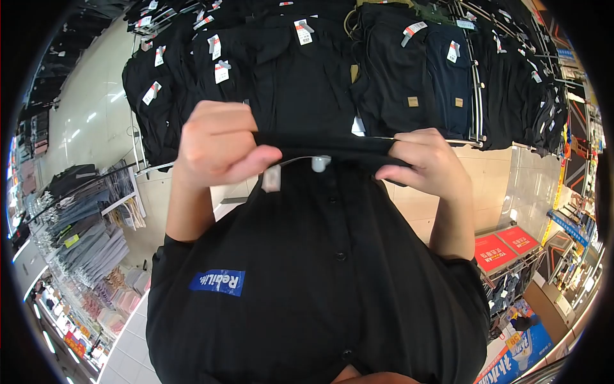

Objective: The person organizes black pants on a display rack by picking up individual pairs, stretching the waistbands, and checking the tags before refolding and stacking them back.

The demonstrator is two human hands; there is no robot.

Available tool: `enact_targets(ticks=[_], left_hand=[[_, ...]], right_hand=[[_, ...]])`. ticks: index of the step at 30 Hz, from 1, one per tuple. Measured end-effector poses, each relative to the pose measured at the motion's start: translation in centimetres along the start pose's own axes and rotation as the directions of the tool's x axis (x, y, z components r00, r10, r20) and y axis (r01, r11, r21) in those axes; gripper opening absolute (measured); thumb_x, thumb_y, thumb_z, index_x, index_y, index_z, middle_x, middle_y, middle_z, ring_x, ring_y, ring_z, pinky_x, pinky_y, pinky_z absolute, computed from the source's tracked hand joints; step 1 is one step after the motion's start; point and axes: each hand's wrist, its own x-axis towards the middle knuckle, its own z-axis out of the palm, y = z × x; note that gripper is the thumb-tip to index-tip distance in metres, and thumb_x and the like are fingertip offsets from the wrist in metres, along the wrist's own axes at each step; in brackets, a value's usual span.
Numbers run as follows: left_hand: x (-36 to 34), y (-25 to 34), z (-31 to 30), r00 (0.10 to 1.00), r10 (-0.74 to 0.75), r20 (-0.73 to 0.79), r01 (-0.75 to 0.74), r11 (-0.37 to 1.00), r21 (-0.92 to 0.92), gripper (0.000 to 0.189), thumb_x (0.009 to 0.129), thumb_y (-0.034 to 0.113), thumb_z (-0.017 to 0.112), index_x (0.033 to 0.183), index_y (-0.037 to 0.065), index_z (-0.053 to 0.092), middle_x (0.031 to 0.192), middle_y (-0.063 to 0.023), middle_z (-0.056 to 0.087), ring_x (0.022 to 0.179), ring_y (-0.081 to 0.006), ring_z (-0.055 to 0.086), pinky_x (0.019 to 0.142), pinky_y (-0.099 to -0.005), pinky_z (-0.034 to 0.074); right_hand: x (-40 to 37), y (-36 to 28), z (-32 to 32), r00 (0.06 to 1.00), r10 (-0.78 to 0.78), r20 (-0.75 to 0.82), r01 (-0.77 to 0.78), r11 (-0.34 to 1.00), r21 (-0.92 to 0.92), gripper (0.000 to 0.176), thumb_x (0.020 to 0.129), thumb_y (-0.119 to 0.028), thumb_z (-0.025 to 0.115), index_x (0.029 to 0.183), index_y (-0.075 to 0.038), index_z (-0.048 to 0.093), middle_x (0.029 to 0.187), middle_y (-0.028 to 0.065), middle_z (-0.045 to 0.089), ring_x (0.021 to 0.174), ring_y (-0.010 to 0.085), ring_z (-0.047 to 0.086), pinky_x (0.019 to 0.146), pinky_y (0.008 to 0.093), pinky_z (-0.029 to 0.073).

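Between my two hands a black garment (pixel 329 146) is stretched into a taut horizontal band. My left hand (pixel 220 144) is closed round its left end, thumb along the lower edge. The right end is gripped in my right hand (pixel 425 161), fingers folded over the top. Near the middle of the band hangs a small whitish security tag (pixel 320 164). A pale label (pixel 272 178) dangles beside my left thumb. Below the band, the rest of the garment cannot be told apart from the black shirt (pixel 288 275) I wear, which has a blue sticker (pixel 219 282).
Ahead, a metal rack (pixel 476 102) holds dark trousers (pixel 390 77) with red and white price tags. Folded clothes (pixel 96 249) lie at the left. Red signs (pixel 502 249) stand at the right above another rack, near a blue printed box (pixel 521 349).
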Motion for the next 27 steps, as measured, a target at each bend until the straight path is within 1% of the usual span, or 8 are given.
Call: enact_targets(ticks=[3,8,10,13,18,20,25,27], left_hand=[[-0.5,-0.6,-1.6,1.0,-0.026,-0.008,0.027,0.997,0.067,0.044,0.072,0.017,0.087,0.056,0.004,0.048,0.06,-0.0068,0.049,0.046,-0.0219,0.045,0.041,-0.0315,0.032],[-2.9,-0.8,-3.4,0.976,-0.118,-0.181,0.155,0.966,0.206,0.045,0.08,0.021,0.084,0.058,0.001,0.05,0.063,-0.0101,0.056,0.049,-0.0242,0.053,0.046,-0.0306,0.039],[-3.5,-0.8,-3.4,0.967,-0.12,-0.223,0.172,0.957,0.232,0.045,0.081,0.022,0.083,0.059,0.001,0.05,0.063,-0.0102,0.056,0.05,-0.0244,0.054,0.046,-0.0304,0.04],[-3.9,-0.6,-3.8,0.98,-0.117,-0.16,0.169,0.915,0.367,0.047,0.084,0.024,0.082,0.059,0.001,0.05,0.063,-0.0102,0.057,0.052,-0.0241,0.057,0.047,-0.0301,0.042],[-4.0,-0.9,-3.6,0.98,-0.127,-0.151,0.173,0.92,0.352,0.043,0.081,0.02,0.082,0.06,0.002,0.049,0.063,-0.0098,0.055,0.053,-0.0256,0.056,0.048,-0.032,0.042],[-3.0,-0.8,-1.9,0.986,-0.136,-0.1,0.157,0.956,0.25,0.041,0.078,0.018,0.082,0.06,0.003,0.049,0.063,-0.0095,0.053,0.052,-0.0254,0.055,0.048,-0.0328,0.042],[-4.3,-1.9,-2.7,0.976,-0.151,-0.158,0.2,0.908,0.368,0.04,0.078,0.019,0.083,0.059,0.003,0.051,0.062,-0.0081,0.053,0.052,-0.0248,0.055,0.047,-0.0332,0.041],[-4.5,-1.7,-2.1,0.974,-0.222,-0.05,0.227,0.937,0.266,0.041,0.077,0.021,0.083,0.059,0.004,0.05,0.062,-0.0076,0.053,0.051,-0.0249,0.054,0.046,-0.0334,0.041]], right_hand=[[-1.3,0.2,0.7,0.987,0.139,0.076,-0.147,0.983,0.113,0.041,0.079,-0.032,0.085,0.07,-0.003,0.057,0.063,0.0098,0.049,0.058,0.0296,0.054,0.053,0.0398,0.042],[-5.3,2.2,0.9,0.939,0.281,0.197,-0.296,0.954,0.053,0.04,0.078,-0.028,0.086,0.072,0.0,0.058,0.065,0.0101,0.048,0.07,0.0312,0.056,0.066,0.0412,0.046],[-6.5,2.7,0.8,0.953,0.284,-0.105,-0.263,0.948,0.178,0.036,0.076,-0.023,0.086,0.073,0.001,0.06,0.068,0.0107,0.053,0.077,0.032,0.059,0.074,0.0408,0.049],[-7.7,3.6,-0.6,0.952,0.144,-0.271,-0.11,0.985,0.136,0.034,0.073,-0.021,0.087,0.074,0.002,0.061,0.073,0.0126,0.06,0.081,0.0345,0.062,0.081,0.0424,0.051],[-10.2,4.3,-3.5,0.929,0.178,-0.325,-0.146,0.982,0.121,0.035,0.072,-0.017,0.087,0.071,0.004,0.058,0.075,0.0145,0.06,0.081,0.0357,0.063,0.086,0.0459,0.053],[-8.7,3.3,-3.2,0.943,0.172,-0.286,-0.183,0.983,-0.012,0.036,0.069,-0.016,0.088,0.071,0.003,0.057,0.075,0.0147,0.061,0.081,0.0359,0.063,0.087,0.0454,0.053],[-11.1,4.1,-4.2,0.909,0.225,-0.351,-0.247,0.969,-0.018,0.039,0.066,-0.019,0.089,0.072,0.004,0.057,0.078,0.0164,0.064,0.084,0.0358,0.066,0.087,0.0444,0.053],[-11.6,4.4,-3.9,0.905,0.241,-0.349,-0.255,0.967,0.008,0.037,0.068,-0.015,0.088,0.073,0.004,0.056,0.079,0.017,0.065,0.085,0.0347,0.066,0.087,0.0437,0.053]])
